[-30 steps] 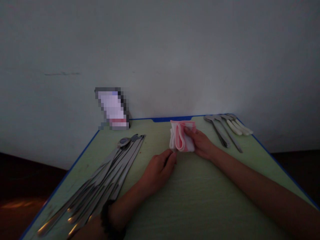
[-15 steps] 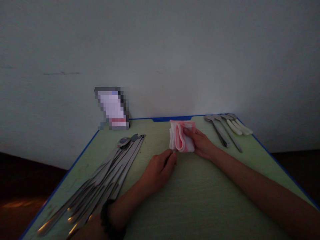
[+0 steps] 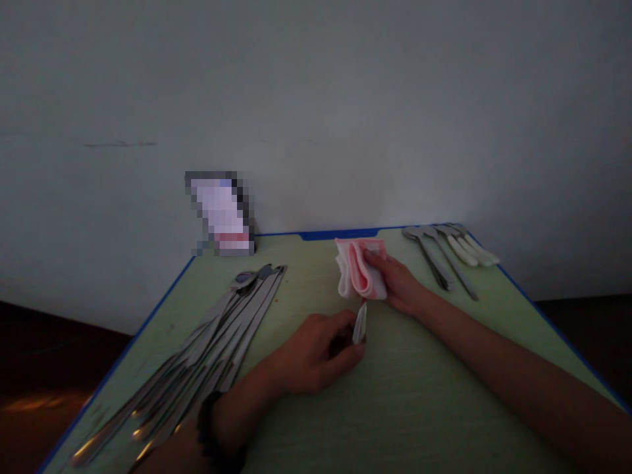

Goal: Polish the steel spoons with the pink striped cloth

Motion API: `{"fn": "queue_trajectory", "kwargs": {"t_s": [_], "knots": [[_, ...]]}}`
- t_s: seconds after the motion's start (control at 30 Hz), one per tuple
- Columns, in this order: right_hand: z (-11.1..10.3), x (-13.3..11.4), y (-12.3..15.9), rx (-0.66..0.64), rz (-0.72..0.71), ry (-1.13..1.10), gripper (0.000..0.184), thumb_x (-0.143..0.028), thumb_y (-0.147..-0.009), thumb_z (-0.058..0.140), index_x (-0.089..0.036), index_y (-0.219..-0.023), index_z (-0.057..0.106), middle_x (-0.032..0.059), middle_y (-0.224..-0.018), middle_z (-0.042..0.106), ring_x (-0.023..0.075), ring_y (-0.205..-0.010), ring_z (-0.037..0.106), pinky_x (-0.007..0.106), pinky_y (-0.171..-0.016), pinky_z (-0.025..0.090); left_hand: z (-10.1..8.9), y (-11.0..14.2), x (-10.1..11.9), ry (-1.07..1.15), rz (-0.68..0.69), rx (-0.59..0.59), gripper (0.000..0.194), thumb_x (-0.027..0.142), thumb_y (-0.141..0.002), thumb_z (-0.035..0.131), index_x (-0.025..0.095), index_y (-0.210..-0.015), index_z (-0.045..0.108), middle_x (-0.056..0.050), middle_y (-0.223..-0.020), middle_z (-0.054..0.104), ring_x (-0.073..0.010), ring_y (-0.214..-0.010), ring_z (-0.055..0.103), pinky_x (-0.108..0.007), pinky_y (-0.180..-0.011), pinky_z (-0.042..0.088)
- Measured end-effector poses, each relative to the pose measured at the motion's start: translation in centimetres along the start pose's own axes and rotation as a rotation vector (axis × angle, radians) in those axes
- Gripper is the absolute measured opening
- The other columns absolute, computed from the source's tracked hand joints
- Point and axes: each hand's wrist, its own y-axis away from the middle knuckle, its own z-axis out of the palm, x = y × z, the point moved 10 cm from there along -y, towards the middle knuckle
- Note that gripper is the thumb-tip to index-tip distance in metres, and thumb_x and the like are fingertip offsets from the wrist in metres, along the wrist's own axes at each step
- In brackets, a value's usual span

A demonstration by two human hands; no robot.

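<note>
My right hand grips a folded pink and white cloth that stands on the green table near its far edge. My left hand is closed in a pinch on a metal piece of cutlery, whose other end runs into the fold of the cloth. The hand sits a little nearer to me than the cloth. A dark band circles my left wrist.
A long pile of metal cutlery lies along the table's left side. Several spoons, some with white handles, lie at the far right corner. A blurred-out object leans against the pale wall behind the table's far left corner.
My left hand has pulled back toward me from the cloth's edge, drawing a metal utensil out of the fold. The right hand still holds the cloth in place.
</note>
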Motion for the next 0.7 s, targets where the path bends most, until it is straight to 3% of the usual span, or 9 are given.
{"fn": "queue_trajectory", "kwargs": {"t_s": [0.27, 0.43, 0.7], "knots": [[0.1, 0.0, -0.1, -0.024, -0.043, 0.023, 0.029, -0.040, -0.071, 0.069, -0.015, -0.086, 0.065, 0.0018, -0.073, 0.068, 0.0116, -0.059, 0.058, 0.024, -0.059, 0.047, 0.3, -0.3, -0.6, -0.111, -0.049, 0.021, 0.019, 0.034, -0.091, 0.043, 0.017, -0.095, 0.048, 0.001, -0.070, 0.055, -0.0123, -0.058, 0.047, -0.024, -0.054, 0.035], [0.2, 0.4, -0.2, -0.064, -0.067, 0.089, 0.031, -0.043, -0.070, 0.069, -0.016, -0.083, 0.066, 0.0015, -0.070, 0.067, 0.0120, -0.059, 0.057, 0.025, -0.059, 0.045, -0.2, -0.5, -0.5, -0.119, -0.065, 0.051, 0.015, 0.031, -0.090, 0.042, 0.018, -0.085, 0.047, 0.002, -0.069, 0.052, -0.0124, -0.058, 0.046, -0.024, -0.054, 0.036], [-1.9, -0.1, -1.4, 0.086, -0.081, -0.162, 0.032, -0.044, -0.072, 0.067, -0.018, -0.091, 0.065, 0.0019, -0.081, 0.069, 0.0136, -0.071, 0.060, 0.026, -0.067, 0.048, -0.3, -0.4, -0.6, -0.099, -0.075, 0.048, 0.006, 0.021, -0.082, 0.048, 0.018, -0.078, 0.047, 0.004, -0.066, 0.048, -0.0104, -0.057, 0.045, -0.021, -0.052, 0.033]]}}
